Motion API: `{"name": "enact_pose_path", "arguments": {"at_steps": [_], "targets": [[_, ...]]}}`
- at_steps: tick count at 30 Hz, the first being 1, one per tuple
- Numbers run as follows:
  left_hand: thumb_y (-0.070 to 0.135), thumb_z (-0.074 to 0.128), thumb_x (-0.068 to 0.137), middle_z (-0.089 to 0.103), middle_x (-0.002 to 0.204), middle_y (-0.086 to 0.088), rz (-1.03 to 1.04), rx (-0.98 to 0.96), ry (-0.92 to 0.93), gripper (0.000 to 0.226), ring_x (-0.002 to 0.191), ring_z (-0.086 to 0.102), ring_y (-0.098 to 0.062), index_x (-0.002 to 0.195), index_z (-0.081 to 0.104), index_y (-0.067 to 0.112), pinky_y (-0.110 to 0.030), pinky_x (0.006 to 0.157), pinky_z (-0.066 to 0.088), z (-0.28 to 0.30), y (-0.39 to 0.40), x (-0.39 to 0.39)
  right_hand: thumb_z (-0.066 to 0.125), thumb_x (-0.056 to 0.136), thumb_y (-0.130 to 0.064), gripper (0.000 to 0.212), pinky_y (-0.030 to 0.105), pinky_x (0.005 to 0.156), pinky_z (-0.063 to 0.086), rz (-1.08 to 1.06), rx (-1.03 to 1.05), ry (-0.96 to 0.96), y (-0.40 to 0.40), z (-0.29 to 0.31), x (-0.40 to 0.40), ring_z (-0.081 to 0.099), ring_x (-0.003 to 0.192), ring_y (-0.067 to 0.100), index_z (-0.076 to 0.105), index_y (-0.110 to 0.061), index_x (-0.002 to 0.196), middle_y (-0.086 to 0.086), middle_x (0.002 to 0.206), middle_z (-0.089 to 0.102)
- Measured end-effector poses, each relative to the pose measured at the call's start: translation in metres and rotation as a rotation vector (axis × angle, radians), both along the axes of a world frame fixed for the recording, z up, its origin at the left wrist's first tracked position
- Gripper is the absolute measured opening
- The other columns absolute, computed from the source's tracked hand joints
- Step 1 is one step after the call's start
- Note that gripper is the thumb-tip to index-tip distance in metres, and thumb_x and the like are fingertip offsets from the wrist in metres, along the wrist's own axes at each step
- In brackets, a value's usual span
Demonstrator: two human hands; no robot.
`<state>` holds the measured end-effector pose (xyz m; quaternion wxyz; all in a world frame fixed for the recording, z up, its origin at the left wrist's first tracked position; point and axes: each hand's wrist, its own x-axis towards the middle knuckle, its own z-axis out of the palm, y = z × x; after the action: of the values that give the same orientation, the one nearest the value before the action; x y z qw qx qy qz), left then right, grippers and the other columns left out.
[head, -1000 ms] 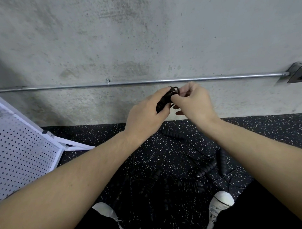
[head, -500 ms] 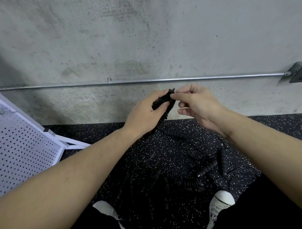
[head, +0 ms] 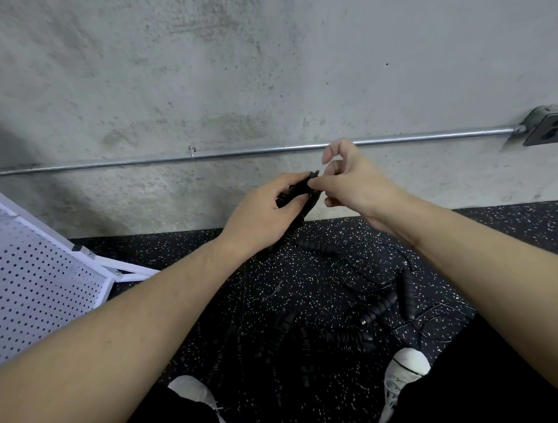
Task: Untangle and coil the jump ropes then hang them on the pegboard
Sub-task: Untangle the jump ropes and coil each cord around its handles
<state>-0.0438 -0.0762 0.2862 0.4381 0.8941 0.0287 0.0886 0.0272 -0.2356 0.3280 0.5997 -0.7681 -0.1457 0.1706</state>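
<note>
My left hand (head: 265, 211) grips the handles (head: 297, 191), long axis tilted up-right; my right hand (head: 349, 180) pinches at their top end, rope (head: 313, 246) trailing floorward.

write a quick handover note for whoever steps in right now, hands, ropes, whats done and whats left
Left hand grips a bundle of black jump rope handles at chest height.
Right hand pinches the bundle's top end.
More jump ropes lie tangled on the floor by the shoes.
Pegboard leans at left; no rope shows on it.
Done: nothing hung.
Left: untangle, coil, hang all.
</note>
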Motion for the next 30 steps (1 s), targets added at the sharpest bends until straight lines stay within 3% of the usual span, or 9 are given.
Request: {"name": "enact_pose_path", "arguments": {"at_steps": [7, 13, 16, 18, 20, 22, 24, 27, 30], "targets": [[0.042, 0.053, 0.103, 0.062, 0.104, 0.031, 0.018, 0.086, 0.014, 0.037, 0.095, 0.065, 0.003, 0.138, 0.048, 0.053, -0.029, 0.089, 0.054, 0.006, -0.008, -0.004, 0.065, 0.090, 0.005, 0.035, 0.023, 0.048, 0.042, -0.091, 0.249, 0.310, 0.004, -0.001, -0.002, 0.043, 0.042, 0.005, 0.044, -0.022, 0.098, -0.004, 0.063, 0.053], [0.021, 0.071, 0.093, 0.069, 0.123, 0.000, 0.002, -0.438, 0.123, 0.058, 0.104, 0.072, -0.013, 0.141, 0.048, 0.045, -0.040, 0.099, 0.056, 0.006, -0.007, -0.001, 0.060, 0.091, 0.009, 0.032, 0.019, 0.048, 0.051, -0.082, 0.555, 0.480, 0.007, 0.001, 0.003, 0.047, 0.048, 0.008, 0.046, -0.019, 0.085, 0.000, 0.065, 0.055], [0.013, 0.076, 0.089, 0.069, 0.125, -0.010, -0.035, -0.800, 0.275, 0.079, 0.104, 0.073, -0.033, 0.150, 0.036, 0.044, -0.052, 0.093, 0.057, 0.001, -0.009, -0.003, 0.057, 0.093, 0.007, 0.031, 0.017, 0.047, 0.049, -0.009, 0.579, 0.514, 0.008, 0.003, 0.001, 0.043, 0.046, 0.006, 0.046, -0.019, 0.081, -0.002, 0.061, 0.050], [0.008, 0.072, 0.092, 0.067, 0.124, -0.012, -0.052, -0.883, 0.316, 0.075, 0.094, 0.073, -0.038, 0.148, 0.038, 0.044, -0.050, 0.080, 0.061, -0.002, -0.013, -0.004, 0.056, 0.094, 0.007, 0.027, 0.018, 0.046, 0.049, 0.044, 0.557, 0.532, 0.009, 0.004, 0.000, 0.041, 0.047, 0.007, 0.049, -0.018, 0.086, -0.001, 0.064, 0.051], [0.009, 0.072, 0.091, 0.067, 0.122, -0.009, -0.002, -0.778, 0.282, 0.076, 0.088, 0.071, -0.030, 0.148, 0.038, 0.046, -0.043, 0.073, 0.060, -0.004, -0.013, -0.001, 0.055, 0.094, 0.006, 0.026, 0.018, 0.045, 0.047, 0.048, 0.494, 0.533, 0.009, 0.004, 0.000, 0.038, 0.047, 0.007, 0.049, -0.018, 0.087, -0.002, 0.065, 0.049], [0.017, 0.076, 0.084, 0.067, 0.124, 0.000, 0.053, -0.575, 0.226, 0.083, 0.099, 0.069, -0.023, 0.148, 0.038, 0.052, -0.043, 0.091, 0.057, -0.006, -0.010, 0.004, 0.055, 0.095, 0.005, 0.027, 0.017, 0.044, 0.044, 0.019, 0.417, 0.522, 0.009, 0.004, 0.001, 0.034, 0.047, 0.006, 0.047, -0.019, 0.085, -0.003, 0.063, 0.047], [0.018, 0.076, 0.083, 0.063, 0.131, 0.008, 0.081, -0.444, 0.231, 0.089, 0.108, 0.063, -0.011, 0.152, 0.032, 0.054, -0.032, 0.099, 0.049, -0.007, -0.006, 0.007, 0.055, 0.095, 0.005, 0.027, 0.017, 0.044, 0.042, -0.028, 0.355, 0.513, 0.011, 0.002, 0.000, 0.033, 0.048, 0.006, 0.046, -0.019, 0.085, -0.003, 0.064, 0.046], [0.013, 0.073, 0.088, 0.058, 0.137, 0.011, 0.102, -0.366, 0.245, 0.091, 0.106, 0.056, 0.004, 0.157, 0.026, 0.048, -0.013, 0.081, 0.038, -0.008, -0.005, 0.012, 0.057, 0.094, 0.006, 0.028, 0.019, 0.043, 0.041, -0.122, 0.320, 0.496, 0.015, -0.003, -0.001, 0.033, 0.047, 0.007, 0.046, -0.019, 0.087, 0.000, 0.068, 0.046], [0.015, 0.070, 0.087, 0.060, 0.129, 0.011, 0.143, -0.266, 0.267, 0.090, 0.092, 0.059, 0.005, 0.157, 0.025, 0.048, -0.014, 0.072, 0.043, -0.005, -0.006, 0.015, 0.055, 0.095, 0.004, 0.027, 0.021, 0.043, 0.038, -0.167, 0.285, 0.453, 0.021, -0.005, -0.002, 0.034, 0.044, 0.008, 0.045, -0.019, 0.084, 0.002, 0.067, 0.048]]}}
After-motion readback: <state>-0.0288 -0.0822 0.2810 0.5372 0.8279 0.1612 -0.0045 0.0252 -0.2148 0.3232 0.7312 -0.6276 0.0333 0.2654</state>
